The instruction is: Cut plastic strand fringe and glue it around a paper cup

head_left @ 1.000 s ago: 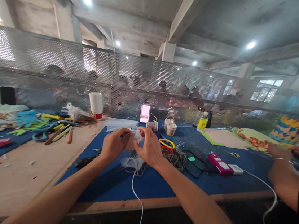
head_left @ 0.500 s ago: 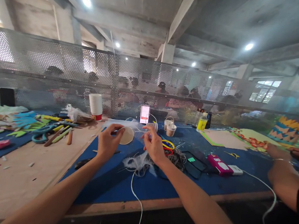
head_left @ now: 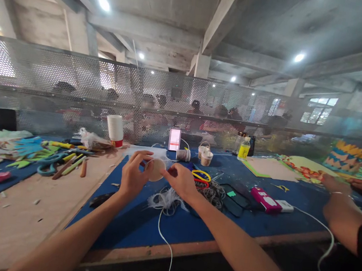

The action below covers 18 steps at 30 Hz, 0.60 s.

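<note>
A pale round disc [head_left: 156, 170] is held up over the blue mat. My left hand [head_left: 135, 171] pinches its left edge between thumb and fingers. The thumb and fingertips of my right hand [head_left: 182, 180] are closed at its right edge. Under my hands lies a tangle of whitish thread [head_left: 166, 199], with a thin white cord running off the table's front. Right of my right hand are grey yarn [head_left: 215, 193] and a yellow ring [head_left: 201, 174]. A spool [head_left: 183, 154] lies behind my hands.
Scissors [head_left: 48, 164], cut scraps and stacked paper cups [head_left: 114, 130] are on the left. Two small cups [head_left: 207, 157], a yellow-labelled bottle [head_left: 244, 149] and a magenta item [head_left: 266, 200] are on the right. Another person's hand [head_left: 336, 184] touches papers at far right.
My right hand has come down and left to the disc, its fingers closing at the edge. The disc has shifted slightly right and down with my left hand.
</note>
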Each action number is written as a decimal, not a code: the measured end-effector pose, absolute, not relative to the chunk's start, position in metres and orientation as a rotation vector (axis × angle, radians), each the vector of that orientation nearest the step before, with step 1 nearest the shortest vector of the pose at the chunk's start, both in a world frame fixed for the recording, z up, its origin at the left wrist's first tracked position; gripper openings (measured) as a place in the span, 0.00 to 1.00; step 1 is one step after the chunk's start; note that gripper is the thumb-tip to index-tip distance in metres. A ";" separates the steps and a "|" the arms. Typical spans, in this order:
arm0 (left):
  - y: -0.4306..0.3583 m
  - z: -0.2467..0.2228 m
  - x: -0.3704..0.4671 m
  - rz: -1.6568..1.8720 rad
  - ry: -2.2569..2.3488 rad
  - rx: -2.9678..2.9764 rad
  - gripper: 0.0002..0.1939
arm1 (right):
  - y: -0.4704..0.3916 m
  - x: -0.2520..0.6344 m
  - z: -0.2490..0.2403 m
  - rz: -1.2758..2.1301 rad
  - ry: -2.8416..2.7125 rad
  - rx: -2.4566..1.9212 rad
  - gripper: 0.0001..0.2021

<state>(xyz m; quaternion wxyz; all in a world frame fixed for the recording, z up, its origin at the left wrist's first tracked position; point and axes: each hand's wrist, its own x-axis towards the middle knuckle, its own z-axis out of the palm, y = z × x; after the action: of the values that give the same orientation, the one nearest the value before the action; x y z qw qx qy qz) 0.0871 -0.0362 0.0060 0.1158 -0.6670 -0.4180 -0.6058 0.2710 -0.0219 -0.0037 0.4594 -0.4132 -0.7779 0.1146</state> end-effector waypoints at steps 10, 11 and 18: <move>-0.042 0.004 0.090 -1.581 -1.152 -1.996 0.07 | -0.027 0.273 -0.001 -0.315 -1.786 -0.945 0.08; -0.042 0.004 0.091 -1.587 -1.154 -1.986 0.06 | -0.029 0.274 0.001 -0.340 -1.799 -0.909 0.11; -0.044 0.006 0.092 -1.558 -1.121 -1.978 0.07 | -0.026 0.274 0.002 -0.329 -2.031 -0.731 0.14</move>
<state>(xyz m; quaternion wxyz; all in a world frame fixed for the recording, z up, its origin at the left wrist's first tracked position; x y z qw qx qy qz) 0.0918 -0.0440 0.0057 0.1916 -0.7044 -0.3992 -0.5548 0.2738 -0.0264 0.0017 0.4610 -0.2972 -0.8253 -0.1339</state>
